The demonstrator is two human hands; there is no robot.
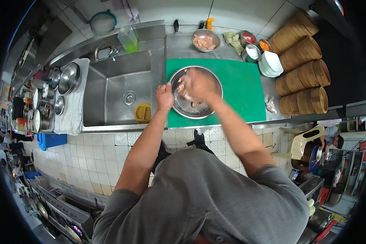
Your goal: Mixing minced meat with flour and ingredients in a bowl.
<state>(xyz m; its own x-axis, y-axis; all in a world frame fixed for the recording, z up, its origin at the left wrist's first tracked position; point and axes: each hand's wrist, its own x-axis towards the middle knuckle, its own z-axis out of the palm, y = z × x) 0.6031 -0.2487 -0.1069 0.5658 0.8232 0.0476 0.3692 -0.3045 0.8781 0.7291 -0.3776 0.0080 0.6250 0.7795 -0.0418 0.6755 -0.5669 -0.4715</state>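
A large stainless steel mixing bowl (183, 110) rests on a green cutting board (242, 91). My left hand (165, 97) grips its left rim, with the thumb up over the edge. Inside the bowl, my right hand (199, 85) is motion-blurred over pale pink raw meat (181, 88); whether its fingers close on any meat cannot be made out. Behind the board stands a smaller metal bowl (195, 45) of raw meat pieces.
Left is a steel sink (116, 82) with a yellow sponge-like item (142, 113). Right of the board stand white dishes (271, 64), a small plastic bag (270, 104) and stacked bamboo steamers (303, 100). Knife handles (210, 23) rise by the wall. Other people are in the background.
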